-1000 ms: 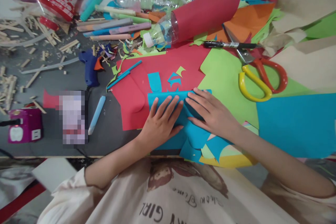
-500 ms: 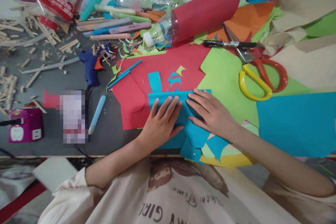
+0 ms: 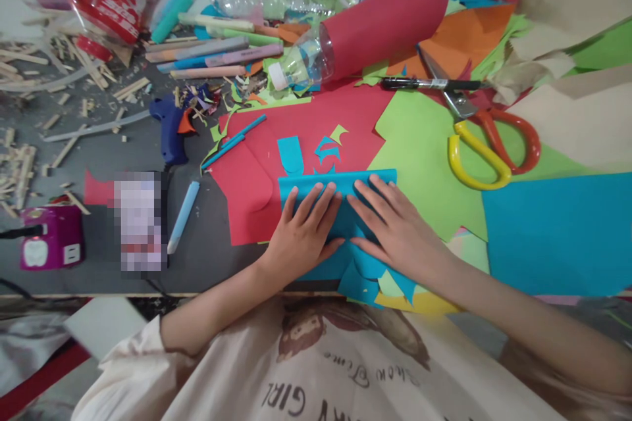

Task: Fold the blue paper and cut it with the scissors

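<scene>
A folded piece of blue paper (image 3: 380, 177) lies on a red sheet (image 3: 301, 125) near the table's front edge. My left hand (image 3: 301, 237) lies flat on the blue paper's left half, fingers stretched out and pressing down. Beside it, my right hand (image 3: 399, 227) presses flat on the paper's right half, fingers spread toward the fold. Neither hand grips anything. Small blue cut scraps (image 3: 291, 152) sit just beyond the fold.
Scissors with red and yellow handles (image 3: 486, 138) lie on green paper (image 3: 424, 145) at right, by a black pen (image 3: 429, 84). A plastic bottle wrapped in red paper (image 3: 375, 23), markers (image 3: 217, 49), a blue glue gun (image 3: 170, 125), wood scraps (image 3: 29, 79) and a purple box (image 3: 47, 237) crowd the left.
Both hands stay flat on the blue paper. My right hand has slid slightly toward me and left along it; the left hand has barely moved.
</scene>
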`<move>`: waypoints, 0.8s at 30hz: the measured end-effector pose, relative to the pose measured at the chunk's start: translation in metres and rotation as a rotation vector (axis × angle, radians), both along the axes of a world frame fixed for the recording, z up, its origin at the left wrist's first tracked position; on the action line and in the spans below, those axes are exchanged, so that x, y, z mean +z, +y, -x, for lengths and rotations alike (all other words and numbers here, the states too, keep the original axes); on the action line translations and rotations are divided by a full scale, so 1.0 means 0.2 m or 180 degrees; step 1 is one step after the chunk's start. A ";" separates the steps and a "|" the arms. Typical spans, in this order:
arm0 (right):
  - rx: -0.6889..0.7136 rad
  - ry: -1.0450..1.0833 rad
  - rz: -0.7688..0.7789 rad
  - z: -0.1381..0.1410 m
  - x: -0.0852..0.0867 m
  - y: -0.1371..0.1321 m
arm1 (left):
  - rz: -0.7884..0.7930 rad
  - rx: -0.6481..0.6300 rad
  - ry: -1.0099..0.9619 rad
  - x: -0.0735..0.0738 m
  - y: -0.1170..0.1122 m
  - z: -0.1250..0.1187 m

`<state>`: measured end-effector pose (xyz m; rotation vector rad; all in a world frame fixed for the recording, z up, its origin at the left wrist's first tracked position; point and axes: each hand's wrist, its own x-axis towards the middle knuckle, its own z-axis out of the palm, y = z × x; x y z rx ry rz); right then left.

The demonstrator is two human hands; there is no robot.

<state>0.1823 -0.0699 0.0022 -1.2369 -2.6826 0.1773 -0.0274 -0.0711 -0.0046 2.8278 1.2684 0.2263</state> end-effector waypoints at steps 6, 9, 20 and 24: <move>-0.0228 -0.0141 0.0129 -0.01 -0.02 -0.10 | 0.0237 0.0028 0.0036 0.01 0.00 0.00; -0.0223 -0.0116 0.0048 -0.02 -0.05 -0.11 | 0.0190 0.0018 0.0046 0.00 0.00 0.00; -0.0109 0.0236 -0.0517 -0.03 -0.01 -0.11 | 0.0106 0.0021 0.0046 0.01 0.00 0.00; -0.0137 0.0292 -0.0469 -0.03 -0.02 -0.11 | 0.0109 0.0008 0.0029 0.01 0.00 0.00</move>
